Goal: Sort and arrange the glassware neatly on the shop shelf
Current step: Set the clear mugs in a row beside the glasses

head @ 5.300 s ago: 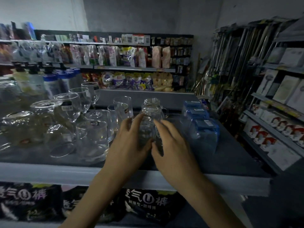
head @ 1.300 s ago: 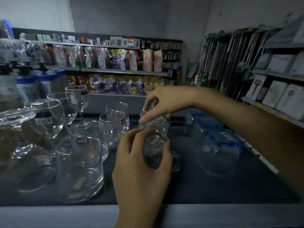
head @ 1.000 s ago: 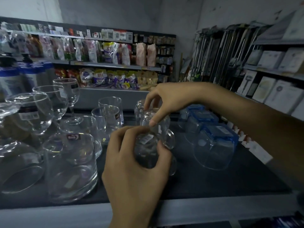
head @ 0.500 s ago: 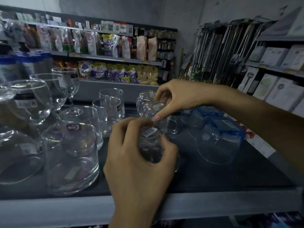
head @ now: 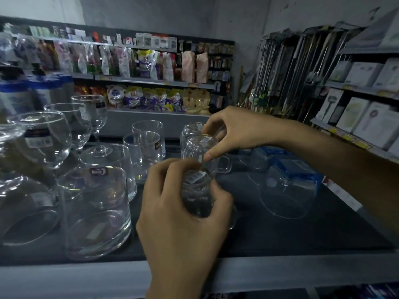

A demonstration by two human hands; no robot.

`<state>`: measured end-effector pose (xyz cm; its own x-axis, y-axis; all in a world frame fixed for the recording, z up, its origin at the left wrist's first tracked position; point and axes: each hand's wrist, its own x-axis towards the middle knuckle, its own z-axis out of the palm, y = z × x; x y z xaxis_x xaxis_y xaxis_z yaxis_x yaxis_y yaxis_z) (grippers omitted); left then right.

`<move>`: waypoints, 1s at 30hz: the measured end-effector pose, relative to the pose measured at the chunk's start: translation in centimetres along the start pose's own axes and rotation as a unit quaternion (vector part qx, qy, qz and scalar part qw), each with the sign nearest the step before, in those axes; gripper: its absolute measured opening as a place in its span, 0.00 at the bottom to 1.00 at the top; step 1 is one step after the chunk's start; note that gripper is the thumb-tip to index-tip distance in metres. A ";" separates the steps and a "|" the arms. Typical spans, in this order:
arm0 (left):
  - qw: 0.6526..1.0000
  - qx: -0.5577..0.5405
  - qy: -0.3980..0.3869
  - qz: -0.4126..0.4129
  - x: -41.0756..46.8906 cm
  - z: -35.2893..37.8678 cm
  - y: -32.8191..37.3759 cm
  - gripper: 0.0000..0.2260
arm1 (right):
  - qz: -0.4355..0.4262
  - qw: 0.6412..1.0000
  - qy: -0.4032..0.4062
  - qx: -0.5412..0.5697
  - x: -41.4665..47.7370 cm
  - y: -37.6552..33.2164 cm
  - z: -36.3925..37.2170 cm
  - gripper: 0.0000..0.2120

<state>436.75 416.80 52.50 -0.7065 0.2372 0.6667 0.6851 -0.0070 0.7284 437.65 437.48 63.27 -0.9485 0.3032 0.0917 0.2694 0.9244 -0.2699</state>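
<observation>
While the left hand (head: 183,214) wraps the nearest glass mug (head: 197,194), thumb at its right side and fingers curled round its left, the right hand (head: 234,131) pinches the base of the second glass mug (head: 199,147) directly behind it, thumb and forefinger pressed on the glass.

Item: handled mugs, clear glass, inverted, each with a white barcode sticker on the upturned base. Location: centre of the dark shelf top (head: 291,236), in a file running toward 12 o'clock; a third mug (head: 191,128) stands at the back of it.

Change noted: five seconds ago both hands cupped one mug near the shelf front; the right hand has since reached over to the rear mug, and within the last second the pair has drawn closer into line. Judged: this column is being squared up, and is nearly aligned.

Condition: glass looks thin-walled and slippery; the handle of the second mug juts to 3 o'clock.

Adjacent stock: at 9 o'clock, wide tumblers (head: 97,210), some with dark labels; beyond them at 10 o'clock, stemmed goblets (head: 89,117); at 11 o'clock, two straight tall glasses (head: 144,147). At 3 o'clock, blue-lidded glass containers (head: 289,188), lying tilted.
</observation>
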 end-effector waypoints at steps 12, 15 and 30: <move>1.000 -0.004 0.000 0.002 -0.1 0.0 0.0 0.14 | -0.014 0.997 0.075 -0.025 2.1 1.5 -2.1 0.15; 1.000 -0.004 0.003 0.001 -0.1 0.1 0.1 0.14 | -0.016 0.999 0.037 -0.004 4.0 1.7 -1.0 0.16; 1.000 -0.005 0.010 0.003 -0.2 0.2 0.1 0.14 | 0.012 0.995 0.026 0.100 5.6 3.2 0.6 0.14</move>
<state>437.00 416.97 52.46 -0.7065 0.2177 0.6734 0.6868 -0.0187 0.7266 433.12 442.01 62.38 -0.9307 0.3412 0.1317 0.2482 0.8537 -0.4579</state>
